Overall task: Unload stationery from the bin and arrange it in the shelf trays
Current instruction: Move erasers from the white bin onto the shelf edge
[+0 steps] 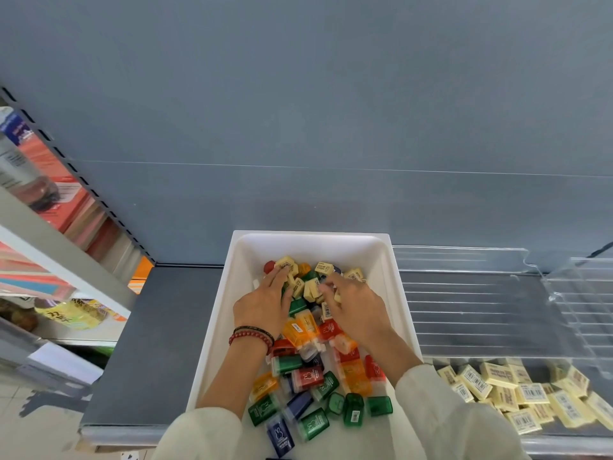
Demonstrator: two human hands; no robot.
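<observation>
Bin (232, 313) walls flank the heap; open above.

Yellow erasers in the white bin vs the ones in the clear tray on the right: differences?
1. The bin erasers sit at the far end of the white bin, next to coloured sharpeners. The tray erasers lie alone in the clear tray.
2. The left hand and right hand are at the bin erasers. Nothing touches the tray erasers.
Shared: pale yellow blocks with barcode labels, loosely heaped.
</observation>
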